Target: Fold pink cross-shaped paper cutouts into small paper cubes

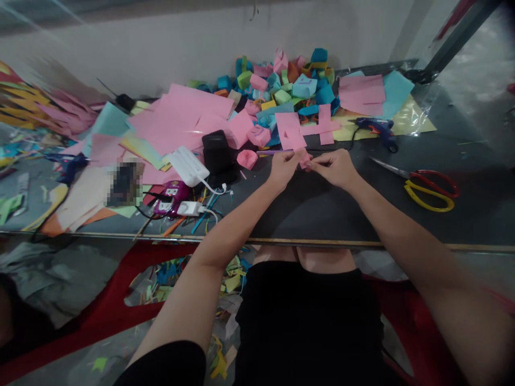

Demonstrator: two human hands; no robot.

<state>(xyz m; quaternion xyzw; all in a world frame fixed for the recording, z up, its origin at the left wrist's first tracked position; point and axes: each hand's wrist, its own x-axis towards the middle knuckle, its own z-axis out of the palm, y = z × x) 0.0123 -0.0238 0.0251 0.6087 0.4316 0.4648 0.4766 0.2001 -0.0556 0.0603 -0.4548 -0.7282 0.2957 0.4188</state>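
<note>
Between my two hands, just above the dark table (pixel 322 214), is a small piece of pink paper (pixel 304 160), partly folded. My left hand (pixel 285 167) pinches it from the left side. From the right, the fingertips of my right hand (pixel 336 167) grip its other edge. Part of the paper is hidden behind my fingers. Right behind it lie a flat pink sheet (pixel 288 130) and a cross-shaped pink cutout (pixel 325 126). A small folded pink paper box (pixel 247 159) sits to the left of my hands.
Colourful folded paper boxes (pixel 304 86) are heaped at the back. Scissors (pixel 426 185) with red and yellow handles lie on the right, near a blue glue gun (pixel 376 128). Pink sheets (pixel 173 118), a black case (pixel 218 153), a white power bank (pixel 188 165) and a purple power strip (pixel 172 195) occupy the left.
</note>
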